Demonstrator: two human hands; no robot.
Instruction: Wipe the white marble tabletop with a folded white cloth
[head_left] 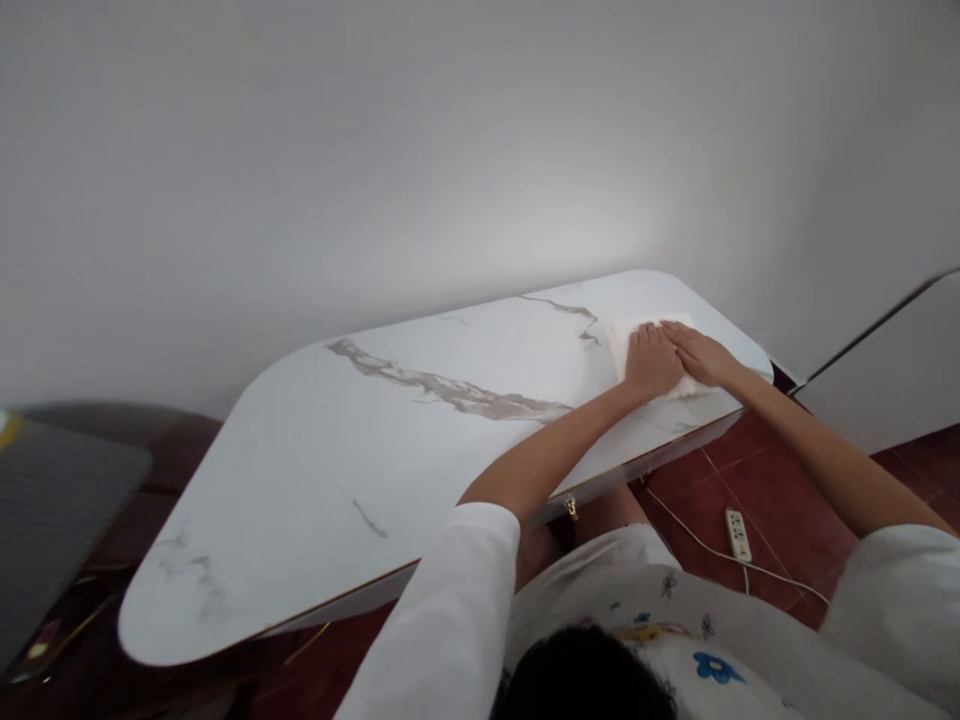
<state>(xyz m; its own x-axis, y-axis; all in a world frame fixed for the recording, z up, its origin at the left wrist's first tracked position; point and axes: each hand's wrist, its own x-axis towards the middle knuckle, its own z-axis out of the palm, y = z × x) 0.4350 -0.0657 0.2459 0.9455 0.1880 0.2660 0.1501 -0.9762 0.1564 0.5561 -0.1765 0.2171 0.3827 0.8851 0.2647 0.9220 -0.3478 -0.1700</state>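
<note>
A thin white cloth point(619, 345) lies on the right part of a white marble-patterned tabletop point(300, 450); whether it is fabric or paper I cannot tell. Flat on the cloth, my left hand point(654, 362) presses down with its fingers pointing to the wall. My right hand point(703, 356) comes in from the right, its fingers stretched out and touching or overlapping the left hand. Both palms face down and hide the middle of the cloth.
A pale wall point(450, 150) runs along the table's back edge. At the left stands a dark grey panel-like object point(67, 520), blurred. On the red tiled floor point(780, 490) lie a power strip point(738, 535) and its white cable. A dark-edged panel point(885, 360) is at the right.
</note>
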